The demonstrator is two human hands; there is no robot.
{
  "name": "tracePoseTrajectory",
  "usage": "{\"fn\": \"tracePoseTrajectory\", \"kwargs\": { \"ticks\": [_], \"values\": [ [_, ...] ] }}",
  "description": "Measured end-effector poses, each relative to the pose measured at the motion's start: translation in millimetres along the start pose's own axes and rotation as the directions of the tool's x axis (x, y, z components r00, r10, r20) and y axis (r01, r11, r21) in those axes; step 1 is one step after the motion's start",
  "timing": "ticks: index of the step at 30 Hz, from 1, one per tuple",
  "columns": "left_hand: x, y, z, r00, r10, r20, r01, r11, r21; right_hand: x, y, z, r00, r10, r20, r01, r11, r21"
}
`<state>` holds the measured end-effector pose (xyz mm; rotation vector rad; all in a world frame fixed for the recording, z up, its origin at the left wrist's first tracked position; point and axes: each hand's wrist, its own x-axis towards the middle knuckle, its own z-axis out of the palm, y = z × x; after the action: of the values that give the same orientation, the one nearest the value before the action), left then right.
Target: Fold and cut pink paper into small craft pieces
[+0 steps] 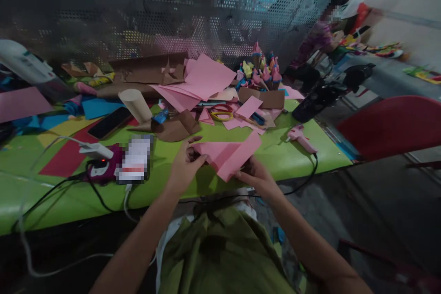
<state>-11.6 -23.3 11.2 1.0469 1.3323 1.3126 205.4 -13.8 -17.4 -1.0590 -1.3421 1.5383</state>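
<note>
A folded piece of pink paper (227,156) is held up over the near edge of the green table, between both hands. My left hand (191,161) pinches its left corner, thumb on top and fingers behind. At the lower right side, my right hand (253,172) grips the paper with the thumb in front; its other fingers are partly hidden behind it. The paper has a folded strip standing along its right side. Just beyond the hands lie a torn piece of brown paper (179,127) and small pink scraps (206,116).
Scissors with yellow handles (222,114), pink sheets (206,78), a cardboard tube (135,105) and small paper figures (265,71) crowd the back. At left lie a phone (136,158) and power strip (103,165); at right, a pink glue gun (301,138). Another person (317,39) sits beyond.
</note>
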Motion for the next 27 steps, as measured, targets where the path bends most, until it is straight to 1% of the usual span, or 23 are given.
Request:
{"fn": "tracePoseTrajectory", "kwargs": {
  "ticks": [3, 4, 6, 7, 8, 10, 11, 12, 13, 14, 16, 18, 20, 22, 24, 27],
  "values": [
    [10.4, -1.4, -11.5, 0.998, 0.052, 0.037, -0.059, 0.977, 0.206, 9.0, 0.6, -19.2, 0.98, -0.134, -0.146, 0.097, 0.967, -0.235],
    [13.4, -2.3, -14.9, 0.997, 0.058, 0.049, -0.069, 0.955, 0.289, 11.7, 1.8, -25.2, 0.972, -0.172, -0.159, 0.117, 0.945, -0.306],
    [17.3, -3.4, -19.2, 0.998, 0.042, 0.053, -0.063, 0.872, 0.485, 15.3, 5.5, -34.3, 0.969, -0.219, -0.114, 0.153, 0.895, -0.418],
    [17.8, -3.6, -19.9, 0.999, 0.036, 0.038, -0.052, 0.803, 0.593, 16.0, 7.7, -37.2, 0.969, -0.233, -0.078, 0.172, 0.871, -0.46],
    [17.2, -3.4, -19.5, 0.999, 0.044, 0.017, -0.043, 0.713, 0.7, 15.9, 9.8, -39.0, 0.969, -0.244, -0.046, 0.19, 0.846, -0.498],
    [13.0, -3.2, -16.9, 0.992, 0.128, -0.011, -0.054, 0.496, 0.866, 13.8, 13.0, -39.8, 0.959, -0.284, 0.002, 0.238, 0.797, -0.555],
    [10.1, -3.6, -15.5, 0.981, 0.191, 0.004, -0.082, 0.4, 0.913, 12.1, 13.9, -39.4, 0.95, -0.31, 0.027, 0.269, 0.775, -0.572],
    [6.9, -4.6, -14.5, 0.968, 0.244, 0.048, -0.129, 0.328, 0.936, 10.2, 14.3, -38.9, 0.94, -0.338, 0.055, 0.304, 0.753, -0.584],
    [3.9, -6.3, -14.3, 0.954, 0.278, 0.115, -0.196, 0.284, 0.939, 8.2, 14.3, -38.4, 0.927, -0.366, 0.085, 0.343, 0.73, -0.591],
    [1.1, -8.5, -15.0, 0.938, 0.286, 0.194, -0.274, 0.271, 0.923, 6.2, 14.1, -38.1, 0.911, -0.396, 0.117, 0.383, 0.704, -0.598],
    [-3.5, -13.6, -19.0, 0.898, 0.251, 0.363, -0.429, 0.305, 0.85, 2.5, 13.4, -38.3, 0.872, -0.456, 0.18, 0.461, 0.637, -0.618],
    [-7.5, -17.1, -24.9, 0.854, 0.198, 0.48, -0.52, 0.352, 0.778, -0.5, 13.2, -39.4, 0.835, -0.497, 0.236, 0.518, 0.567, -0.64],
    [-11.5, -17.6, -30.2, 0.83, 0.147, 0.539, -0.551, 0.366, 0.75, -2.9, 13.2, -40.9, 0.814, -0.51, 0.279, 0.55, 0.522, -0.652],
    [-15.2, -15.8, -33.9, 0.815, 0.112, 0.568, -0.567, 0.354, 0.744, -4.6, 12.9, -42.0, 0.808, -0.506, 0.301, 0.562, 0.508, -0.653],
    [-17.8, -14.3, -36.2, 0.802, 0.095, 0.59, -0.583, 0.344, 0.736, -5.4, 11.8, -42.6, 0.817, -0.487, 0.31, 0.556, 0.519, -0.649],
    [-18.8, -15.5, -38.9, 0.789, 0.094, 0.608, -0.598, 0.347, 0.722, -5.1, 8.6, -42.5, 0.847, -0.43, 0.312, 0.521, 0.557, -0.646]
  ]
}}
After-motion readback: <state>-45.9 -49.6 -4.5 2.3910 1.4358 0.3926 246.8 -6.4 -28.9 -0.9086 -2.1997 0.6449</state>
